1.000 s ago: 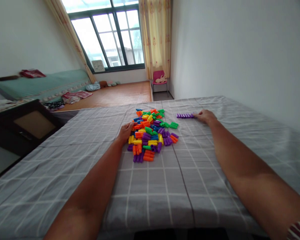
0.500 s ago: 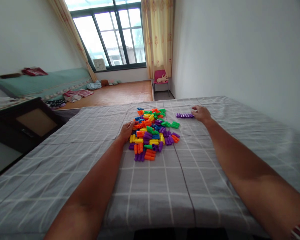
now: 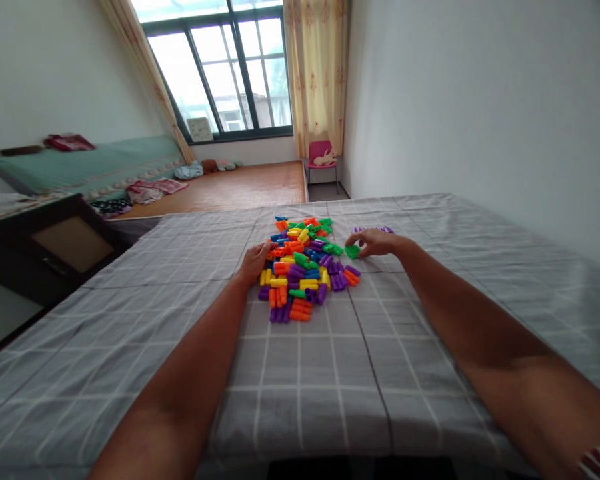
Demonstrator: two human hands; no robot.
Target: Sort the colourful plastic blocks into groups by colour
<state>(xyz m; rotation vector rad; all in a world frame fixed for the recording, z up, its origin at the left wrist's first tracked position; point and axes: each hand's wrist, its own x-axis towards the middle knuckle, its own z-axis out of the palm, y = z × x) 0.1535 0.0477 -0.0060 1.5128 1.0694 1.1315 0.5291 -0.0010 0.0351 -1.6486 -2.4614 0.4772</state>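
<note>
A heap of colourful plastic tube-shaped blocks (image 3: 307,285) lies on the checked cloth, in orange, purple, yellow, green and blue. My left hand (image 3: 254,262) rests against the heap's left edge, fingers extended and touching the orange pieces there; its fingertips are partly hidden. At the heap's right side, the thumb and fingers of my right hand (image 3: 379,241) close around a green plastic block (image 3: 352,252), which they partly cover. Just behind that hand is a row of purple blocks (image 3: 386,230), joined side by side and partly hidden by the fingers.
The grey checked cloth (image 3: 310,380) covers the surface under both arms. A white wall (image 3: 485,107) rises on the right. Beyond lie a brown mat-topped bed (image 3: 240,183) and a pink chair (image 3: 320,148); a dark cabinet (image 3: 55,253) stands at the left.
My right hand has left the end of the purple row, moving left and nearer to me, and has taken hold of the green block. My left hand stays in place.
</note>
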